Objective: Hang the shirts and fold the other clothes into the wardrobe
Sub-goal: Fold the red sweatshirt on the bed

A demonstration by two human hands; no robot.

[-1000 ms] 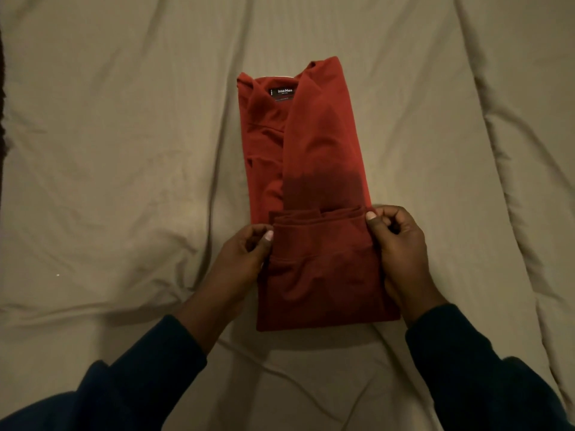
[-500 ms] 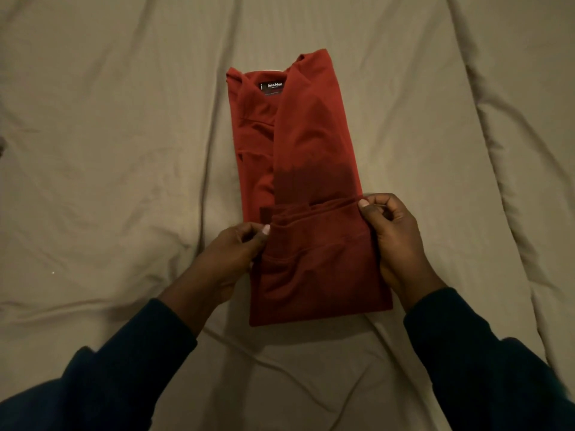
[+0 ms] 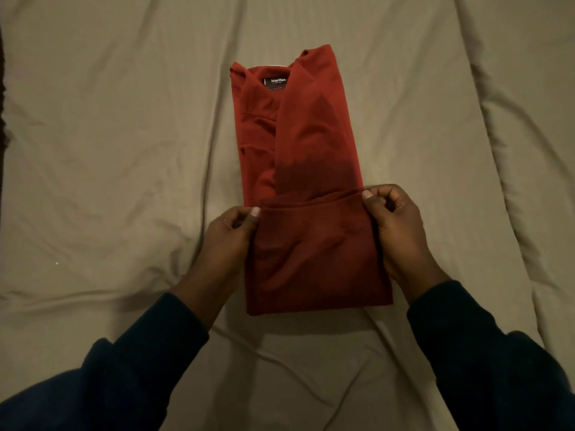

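The label's (image 3: 275, 82) smaller print is too fine to read. The shirt's (image 3: 311, 135) near part is folded over, hiding the layers beneath. Each hand's fingers curl under the fold's corners, out of sight. Both sleeves (image 3: 130, 377) run off the near edge. The sheet (image 3: 109, 150) is cut off on every side.

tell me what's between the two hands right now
In the head view, the folded-up lower part of the red garment spans the gap; the left hand and right hand pinch its corners.
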